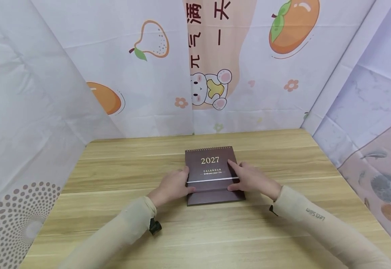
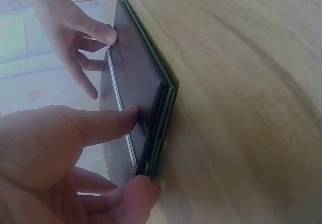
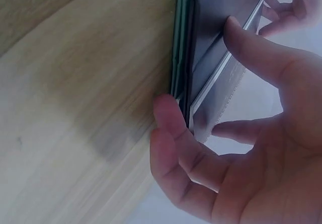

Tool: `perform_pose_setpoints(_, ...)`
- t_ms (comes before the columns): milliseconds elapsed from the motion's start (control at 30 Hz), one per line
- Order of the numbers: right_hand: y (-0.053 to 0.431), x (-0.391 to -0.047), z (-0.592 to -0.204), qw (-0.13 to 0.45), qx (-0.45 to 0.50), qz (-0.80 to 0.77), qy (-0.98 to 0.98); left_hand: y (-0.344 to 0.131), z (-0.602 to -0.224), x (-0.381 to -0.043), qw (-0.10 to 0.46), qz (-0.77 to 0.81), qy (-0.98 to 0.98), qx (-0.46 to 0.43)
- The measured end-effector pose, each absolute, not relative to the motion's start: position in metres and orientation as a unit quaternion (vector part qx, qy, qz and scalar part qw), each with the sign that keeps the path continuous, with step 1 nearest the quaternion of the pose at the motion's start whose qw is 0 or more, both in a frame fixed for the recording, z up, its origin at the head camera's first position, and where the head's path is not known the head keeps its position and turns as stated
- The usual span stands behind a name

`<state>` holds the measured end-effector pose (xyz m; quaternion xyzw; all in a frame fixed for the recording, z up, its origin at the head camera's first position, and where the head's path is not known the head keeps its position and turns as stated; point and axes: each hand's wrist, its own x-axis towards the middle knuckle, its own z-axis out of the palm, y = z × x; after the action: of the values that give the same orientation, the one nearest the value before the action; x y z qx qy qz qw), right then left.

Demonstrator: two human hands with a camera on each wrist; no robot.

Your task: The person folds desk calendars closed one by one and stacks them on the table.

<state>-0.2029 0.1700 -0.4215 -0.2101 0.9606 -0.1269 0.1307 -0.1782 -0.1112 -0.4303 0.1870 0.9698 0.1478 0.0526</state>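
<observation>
A dark brown 2027 desk calendar [image 1: 212, 170] with a spiral binding along its far edge lies on the wooden table [image 1: 236, 239]. Its near flap folds toward me below a pale line. At the left side my left hand [image 1: 172, 186] grips it, thumb on top and fingers curled at the side edge. My right hand [image 1: 252, 178] holds the opposite side the same way, its index finger laid on the cover. Beneath the brown boards, green layers [image 3: 181, 32] show along the edge in both wrist views. The calendar's underside is hidden.
A printed curtain [image 1: 121, 63] with fruit and a cartoon animal hangs behind the table's far edge. More patterned cloth [image 1: 14, 112] hangs at the left, and another sheet [image 1: 370, 123] at the right.
</observation>
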Motion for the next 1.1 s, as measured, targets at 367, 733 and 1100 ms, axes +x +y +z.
perform_pose_setpoints(367,0.1712,-0.208,-0.4245,0.127,-0.221,-0.112,0.961,-0.1092,-0.4293,-0.1813,0.065,0.123,0.972,0.191)
perform_pose_setpoints(733,0.1746,-0.2062,-0.4267,0.094,-0.295,-0.056,0.949,-0.1099,-0.4319,-0.1845,0.051,0.049,0.964,0.256)
perform_pose_setpoints(1100,0.1727,-0.2071,-0.4301,0.107,-0.288,-0.057,0.95,-0.1065,-0.4239,-0.1827,0.078,0.022,0.962,0.26)
